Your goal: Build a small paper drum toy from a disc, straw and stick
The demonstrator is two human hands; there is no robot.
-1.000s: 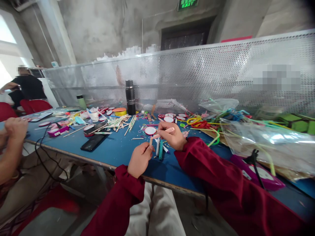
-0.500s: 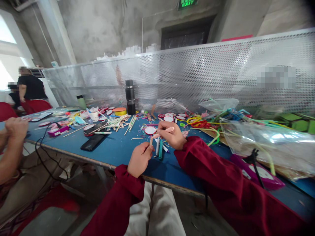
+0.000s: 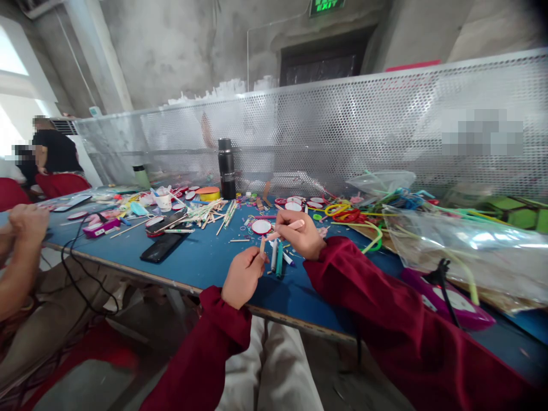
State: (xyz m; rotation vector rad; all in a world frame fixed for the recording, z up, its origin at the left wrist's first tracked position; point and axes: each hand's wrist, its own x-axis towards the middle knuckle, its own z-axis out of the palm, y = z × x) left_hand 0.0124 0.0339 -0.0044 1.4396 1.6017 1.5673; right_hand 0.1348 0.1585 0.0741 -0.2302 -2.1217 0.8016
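Note:
My left hand (image 3: 243, 275) is closed, pinching a short flat wooden stick (image 3: 262, 245) upright between thumb and fingers. My right hand (image 3: 302, 235) grips a pale pink marker (image 3: 295, 225) like a pen, its tip pointing left, close to the top of the stick. Whether the tip touches the wood I cannot tell. Just below my right hand, a teal marker (image 3: 279, 261) and a grey-white marker (image 3: 273, 257) lie on the blue table (image 3: 205, 260). A round white disc with a red rim (image 3: 261, 227) lies behind the hands.
A black phone (image 3: 161, 248), a pile of thin sticks (image 3: 208, 214) and a black bottle (image 3: 226, 170) stand or lie to the left. To the right are plastic bags (image 3: 454, 257) and a purple box (image 3: 449, 302) with a black cable. Another person's hand (image 3: 29, 221) is at far left.
The pink marker in my right hand has tilted slightly and shifted a little to the right. My left hand and the stick have hardly moved.

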